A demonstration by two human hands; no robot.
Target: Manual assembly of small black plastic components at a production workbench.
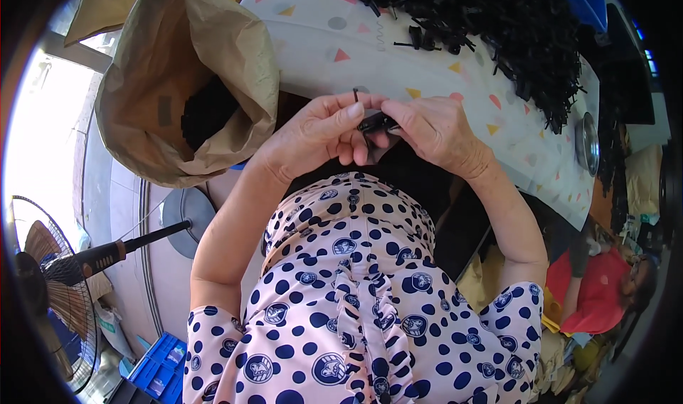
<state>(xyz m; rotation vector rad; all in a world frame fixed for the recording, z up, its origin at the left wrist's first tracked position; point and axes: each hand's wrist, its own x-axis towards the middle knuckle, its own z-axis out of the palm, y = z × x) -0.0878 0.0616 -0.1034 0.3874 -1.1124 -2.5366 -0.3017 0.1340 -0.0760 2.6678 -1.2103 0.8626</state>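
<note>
Both my hands meet above my lap at the near edge of the table. Between the thumb and fingers of my left hand (321, 128) is a small black plastic part (376, 123) with a thin stem sticking up. From the other side, my right hand (437, 130) pinches the same part with thumb and forefinger. My fingers cover much of it, so its exact kind does not show. On the table beyond lies a big heap of similar black parts (477, 19), with a few loose ones (420, 39) at its near edge.
A patterned white cloth (313, 55) covers the table. To the left stands an open brown paper sack (153, 84) with black material inside. A standing fan (53, 283) and blue crates (160, 365) are lower left. A metal bowl (587, 144) sits at right; another person (594, 290) is beyond.
</note>
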